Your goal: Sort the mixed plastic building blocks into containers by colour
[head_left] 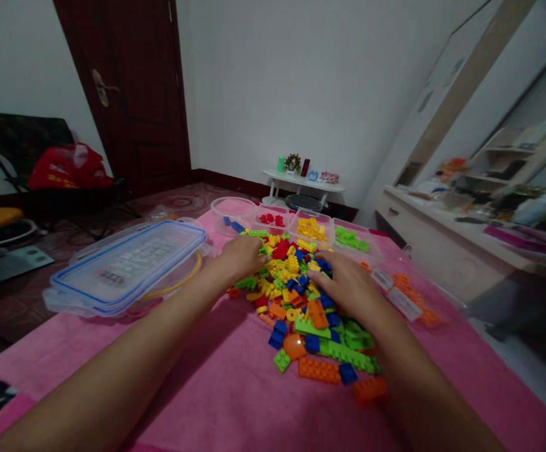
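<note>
A heap of mixed toy building bricks (284,270) lies on the pink cloth, in yellow, blue, green, orange and red. At the heap's left far side is my left hand (244,255), its fingers curled in against the bricks; what they hold, if anything, is hidden. My right hand (343,279) rests over the right side of the heap, thumb and forefinger apart around blue and yellow bricks, with no brick visibly gripped. Nearer to me lie an orange brick (318,370), a long green brick (348,355) and a rounded orange piece (294,346).
Behind the heap stand clear containers: a round one with blue bricks (234,224), then ones with red bricks (273,220), yellow bricks (311,229) and green bricks (350,238). Orange bricks (414,298) lie in a clear container at right. Blue-rimmed lids (131,263) are stacked at left.
</note>
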The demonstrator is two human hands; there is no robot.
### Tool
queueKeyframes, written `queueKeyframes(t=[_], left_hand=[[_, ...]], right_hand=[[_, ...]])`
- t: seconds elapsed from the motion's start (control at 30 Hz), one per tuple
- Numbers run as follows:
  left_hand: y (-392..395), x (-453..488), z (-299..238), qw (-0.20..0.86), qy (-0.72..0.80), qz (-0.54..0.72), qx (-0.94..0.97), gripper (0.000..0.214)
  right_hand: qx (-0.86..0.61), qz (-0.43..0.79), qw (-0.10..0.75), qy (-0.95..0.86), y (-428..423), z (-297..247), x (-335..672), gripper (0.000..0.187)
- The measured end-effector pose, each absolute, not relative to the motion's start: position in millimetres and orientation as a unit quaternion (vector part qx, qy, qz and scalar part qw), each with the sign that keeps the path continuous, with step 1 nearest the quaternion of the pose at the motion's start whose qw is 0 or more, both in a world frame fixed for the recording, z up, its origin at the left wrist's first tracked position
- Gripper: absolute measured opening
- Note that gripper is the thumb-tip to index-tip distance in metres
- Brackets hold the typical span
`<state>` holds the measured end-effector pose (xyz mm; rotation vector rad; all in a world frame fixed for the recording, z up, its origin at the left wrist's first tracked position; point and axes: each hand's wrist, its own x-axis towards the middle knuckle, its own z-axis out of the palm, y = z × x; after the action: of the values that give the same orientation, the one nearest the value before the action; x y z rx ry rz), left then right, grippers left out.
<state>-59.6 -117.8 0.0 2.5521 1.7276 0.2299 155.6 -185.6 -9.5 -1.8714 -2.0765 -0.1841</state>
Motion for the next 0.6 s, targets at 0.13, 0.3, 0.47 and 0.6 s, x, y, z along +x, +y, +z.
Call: queueKeyframes(t=[0.13, 0.3, 0.47, 0.6], left_hand=[[-148, -36, 12, -0.029, 0.546, 0.071, 0.834, 0.035], [-204, 10, -3, 0.003, 0.374, 0.127, 0.919, 0.036], [-256, 57, -36, 0.010, -0.013, 0.178, 0.984, 0.041], [-262, 84, -56, -0.015, -0.061, 0.161, 0.985, 0.032]], right_hand=[[-0.709, -0.044, 0.219, -0.669, -183, 8, 200, 0.037], [-0.713, -0.058, 0.324, -0.619, -190, 27, 228, 0.026], [-0.722, -0.049, 0.296, -0.624, -187, 20, 244, 0.022], [-0.744, -0.018, 0.227, -0.628, -179, 1, 254, 0.023]])
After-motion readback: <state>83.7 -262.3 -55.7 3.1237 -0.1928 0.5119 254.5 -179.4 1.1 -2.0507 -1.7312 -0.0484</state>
